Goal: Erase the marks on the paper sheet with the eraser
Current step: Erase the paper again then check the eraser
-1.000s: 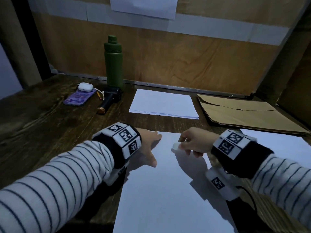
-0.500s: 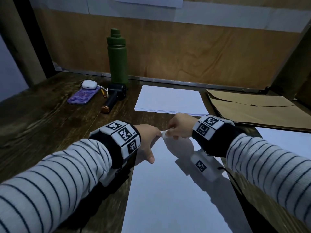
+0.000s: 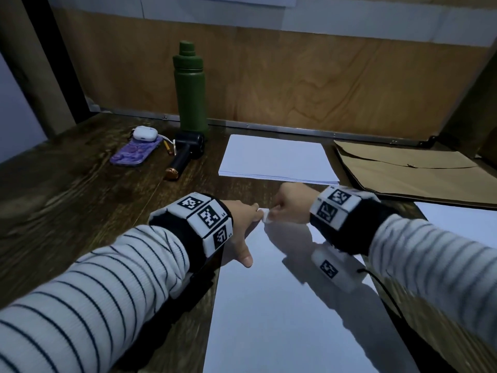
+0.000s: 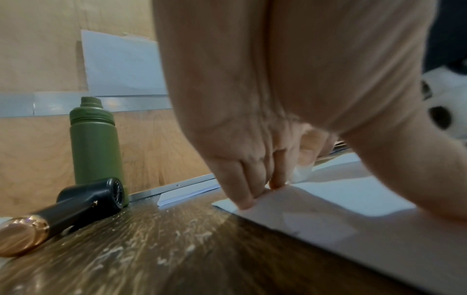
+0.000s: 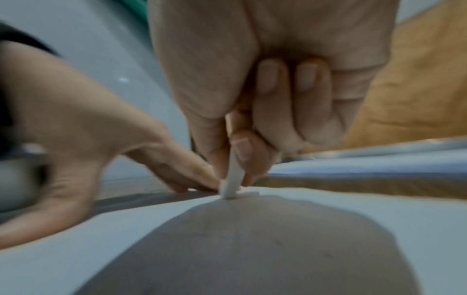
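A white paper sheet (image 3: 282, 313) lies on the dark wooden table in front of me. My left hand (image 3: 242, 227) presses flat on its far left corner with straight fingers (image 4: 246, 201). My right hand (image 3: 290, 203) pinches a small white eraser (image 3: 265, 215) between thumb and fingers. In the right wrist view the eraser (image 5: 232, 179) stands on end with its tip on the sheet (image 5: 379, 219) near the far edge, right beside my left fingertips. A few faint marks show on the paper (image 4: 328, 217) in the wrist views; they are too faint to read.
A stack of white paper (image 3: 277, 160) lies just beyond my hands. A brown envelope (image 3: 419, 170) and another white sheet (image 3: 465, 219) are at the right. A green bottle (image 3: 190, 87), a black handheld device (image 3: 185, 154), a purple case (image 3: 134, 154) and a white earbud case (image 3: 145, 133) stand at the back left.
My right hand has carried the eraser away from me and leftward, from mid-sheet to the sheet's far edge beside my left fingertips. My left hand has stayed pressed on the corner.
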`<state>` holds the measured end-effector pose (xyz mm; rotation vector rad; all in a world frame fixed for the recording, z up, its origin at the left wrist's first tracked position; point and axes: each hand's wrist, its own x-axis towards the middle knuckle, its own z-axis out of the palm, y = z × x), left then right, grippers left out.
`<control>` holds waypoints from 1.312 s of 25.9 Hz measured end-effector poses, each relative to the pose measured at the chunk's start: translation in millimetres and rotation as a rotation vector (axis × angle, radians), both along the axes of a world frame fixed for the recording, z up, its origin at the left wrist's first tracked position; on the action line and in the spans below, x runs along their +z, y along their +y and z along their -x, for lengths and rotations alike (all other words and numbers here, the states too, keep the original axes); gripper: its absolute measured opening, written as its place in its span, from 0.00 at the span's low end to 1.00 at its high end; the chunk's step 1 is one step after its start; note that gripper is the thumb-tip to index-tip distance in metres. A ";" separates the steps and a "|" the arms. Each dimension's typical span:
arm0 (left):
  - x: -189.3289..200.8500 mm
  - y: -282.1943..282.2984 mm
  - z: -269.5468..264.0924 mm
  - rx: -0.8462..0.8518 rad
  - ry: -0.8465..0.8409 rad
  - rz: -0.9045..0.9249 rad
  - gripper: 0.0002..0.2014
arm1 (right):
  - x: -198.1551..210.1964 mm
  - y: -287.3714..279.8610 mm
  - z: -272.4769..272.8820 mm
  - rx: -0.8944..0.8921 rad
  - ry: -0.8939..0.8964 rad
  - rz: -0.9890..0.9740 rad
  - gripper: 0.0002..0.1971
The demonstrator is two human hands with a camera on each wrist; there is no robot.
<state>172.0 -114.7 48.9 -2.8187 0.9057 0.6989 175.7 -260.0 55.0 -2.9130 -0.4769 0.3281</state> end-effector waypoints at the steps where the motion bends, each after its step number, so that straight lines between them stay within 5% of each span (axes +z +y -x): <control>1: -0.7 0.4 -0.4 0.001 -0.009 0.002 0.47 | -3.2 2.0 9.9 0.044 0.001 -0.001 0.23; 5: 0.7 -1.3 1.3 0.007 0.012 -0.053 0.53 | -9.7 0.7 47.7 0.184 0.151 -0.005 0.15; 10: 3.8 -2.0 4.8 0.002 0.007 -0.072 0.49 | -1.5 -1.6 10.3 0.018 -0.029 0.037 0.14; 13: 3.0 -2.7 6.2 0.001 -0.003 -0.097 0.52 | 0.3 2.1 41.1 0.146 0.126 0.045 0.21; 15: 3.5 -3.9 6.8 0.006 -0.012 -0.111 0.53 | 3.5 -3.0 48.6 0.129 0.218 0.026 0.15; 20: 2.9 -3.6 4.1 -0.015 -0.009 -0.117 0.52 | -0.5 -5.8 19.9 -0.005 -0.041 0.018 0.13; 25: -2.6 -7.1 3.4 -0.017 -0.004 -0.156 0.58 | -0.1 -8.6 48.0 0.086 0.186 -0.057 0.09; 31: -2.4 -5.1 3.8 -0.031 0.002 -0.081 0.55 | -14.3 4.4 33.0 -0.023 -0.068 -0.083 0.11; 34: -7.6 -1.3 3.9 -0.006 0.002 -0.059 0.55 | -11.8 3.1 40.3 0.062 0.094 -0.128 0.12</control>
